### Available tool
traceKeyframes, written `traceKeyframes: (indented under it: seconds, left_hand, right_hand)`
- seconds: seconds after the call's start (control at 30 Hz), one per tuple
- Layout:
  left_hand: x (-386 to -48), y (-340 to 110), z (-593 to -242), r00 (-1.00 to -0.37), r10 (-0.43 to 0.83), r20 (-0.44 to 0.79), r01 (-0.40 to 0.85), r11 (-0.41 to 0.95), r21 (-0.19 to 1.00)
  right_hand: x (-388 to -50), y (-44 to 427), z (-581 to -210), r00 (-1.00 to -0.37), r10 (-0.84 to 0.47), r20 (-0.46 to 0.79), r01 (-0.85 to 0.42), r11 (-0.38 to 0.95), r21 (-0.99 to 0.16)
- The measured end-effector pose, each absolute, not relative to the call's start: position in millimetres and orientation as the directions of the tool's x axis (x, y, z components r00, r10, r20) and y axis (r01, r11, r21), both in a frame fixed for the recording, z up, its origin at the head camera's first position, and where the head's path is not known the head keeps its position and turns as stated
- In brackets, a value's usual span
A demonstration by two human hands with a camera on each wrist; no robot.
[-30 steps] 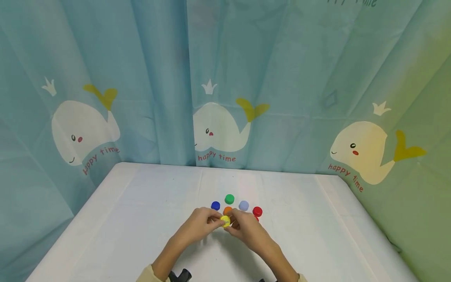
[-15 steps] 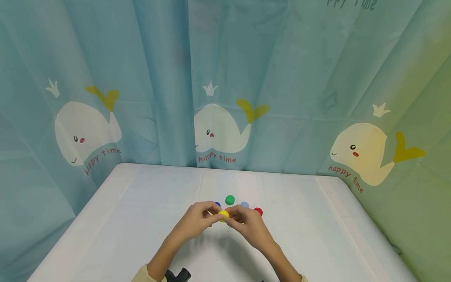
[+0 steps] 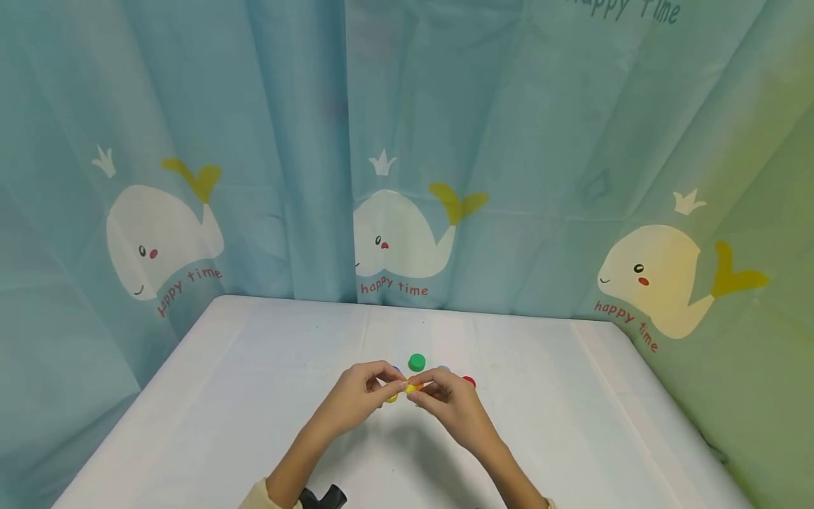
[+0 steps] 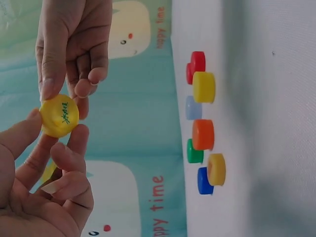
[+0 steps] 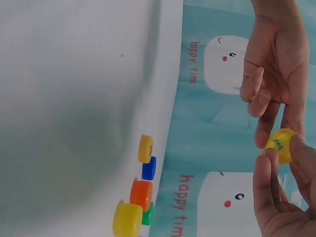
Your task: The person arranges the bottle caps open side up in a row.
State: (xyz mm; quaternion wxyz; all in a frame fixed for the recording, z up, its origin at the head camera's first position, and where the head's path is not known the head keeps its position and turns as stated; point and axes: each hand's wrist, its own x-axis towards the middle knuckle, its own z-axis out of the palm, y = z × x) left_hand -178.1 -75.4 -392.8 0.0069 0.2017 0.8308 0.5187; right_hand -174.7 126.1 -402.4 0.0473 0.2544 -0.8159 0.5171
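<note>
A yellow bottle cap (image 4: 59,115) with green writing on its face is held up above the table between both hands. My left hand (image 3: 355,397) pinches it from one side with thumb and fingers. From the other side my right hand (image 3: 450,403) also pinches it between thumb and fingertips. In the right wrist view the writing on the cap (image 5: 280,146) shows too, with a fingertip and the thumb at its edge. Most of the cap is hidden by fingers in the head view.
Loose caps stand on the white table (image 3: 254,396) beyond the hands: green (image 3: 417,363), orange (image 4: 203,134), blue (image 4: 205,180), light blue (image 4: 193,107), red (image 4: 198,61), a larger yellow one (image 4: 204,87) and an amber one (image 4: 216,169). A whale-print curtain (image 3: 305,177) hangs behind.
Both hands have risen slightly and turned the yellow cap, so its written face no longer shows in the head view. The hands now cover different parts of the loose caps.
</note>
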Motion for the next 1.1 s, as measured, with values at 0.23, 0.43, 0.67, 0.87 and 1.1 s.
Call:
traceKeyframes:
  seconds: [0.23,0.43,0.67,0.87,1.1]
  left_hand:
    - [-176.0,-75.9,-394.0,-0.908,0.364,0.206,0.345,0.374,0.861]
    - [-175.3,-77.0,-394.5,-0.906,0.372,0.200,0.343,0.371,0.863]
    - [-174.6,-77.5,-394.0,-0.905,0.371,0.208,0.348,0.364,0.864]
    - [-170.5,-79.8,-396.2,-0.911,0.374,0.172,0.325,0.396,0.859]
    - [-169.3,-87.3,-395.8,-0.896,0.416,0.155,0.328,0.385,0.863]
  right_hand:
    - [-173.2,123.1,-403.9,-0.893,-0.364,0.263,-0.384,0.315,-0.868]
    - [-171.1,122.1,-404.4,-0.900,-0.339,0.273,-0.397,0.380,-0.835]
    - [-173.8,125.6,-403.6,-0.885,-0.370,0.281,-0.428,0.410,-0.806]
    - [-173.1,126.9,-405.8,-0.884,-0.416,0.212,-0.392,0.413,-0.822]
    - [-171.4,123.7,-402.6,-0.863,-0.454,0.220,-0.428,0.429,-0.796]
